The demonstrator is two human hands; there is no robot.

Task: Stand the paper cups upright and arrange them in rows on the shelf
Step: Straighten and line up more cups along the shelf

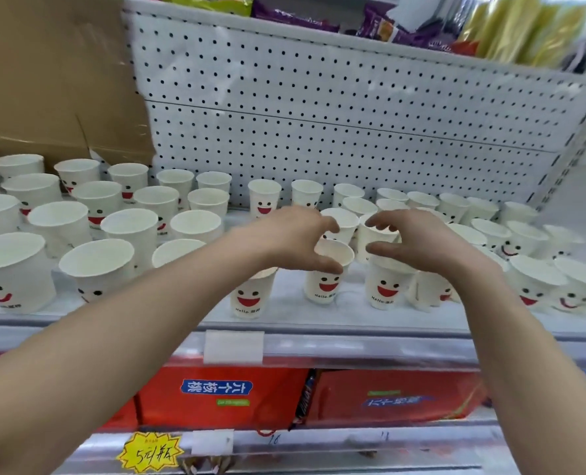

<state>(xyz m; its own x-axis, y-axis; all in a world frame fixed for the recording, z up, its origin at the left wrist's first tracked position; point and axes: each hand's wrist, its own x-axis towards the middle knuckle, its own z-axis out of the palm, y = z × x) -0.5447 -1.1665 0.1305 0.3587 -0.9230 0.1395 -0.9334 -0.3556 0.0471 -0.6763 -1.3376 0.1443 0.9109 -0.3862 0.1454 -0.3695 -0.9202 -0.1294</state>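
**Shelf** (284, 318): white, backed by a pegboard (319, 97), carrying many white paper cups (130, 231) printed with red smiling faces. Every cup seen clearly is standing upright, mouth up.

**Left group:** cups standing in close slanting rows, running from the front edge back to a cardboard box (45, 63).

**Right group:** cups standing more loosely, in less even rows.

**Left hand** (291, 234): reaching in over the front edge. Thumb and fingers are curving in a C round the rim of the near cup (324, 286), which is standing towards the front at mid-shelf. The thumb is lying at its front rim. I cannot tell whether the fingers are closing on it.

**Right hand** (421, 241): reaching in just beside the left. Its fingers are pinching the far cup (380, 238), fingers over the rim and thumb on the wall. That cup is standing just behind and to the right of the near cup.

**Above:** snack packs (295, 15) lying on the upper shelf (319, 41).

**Below:** red boxes (216, 406) lying on the lower shelf (319, 440), with a yellow price tag (151, 452) hanging at its edge.
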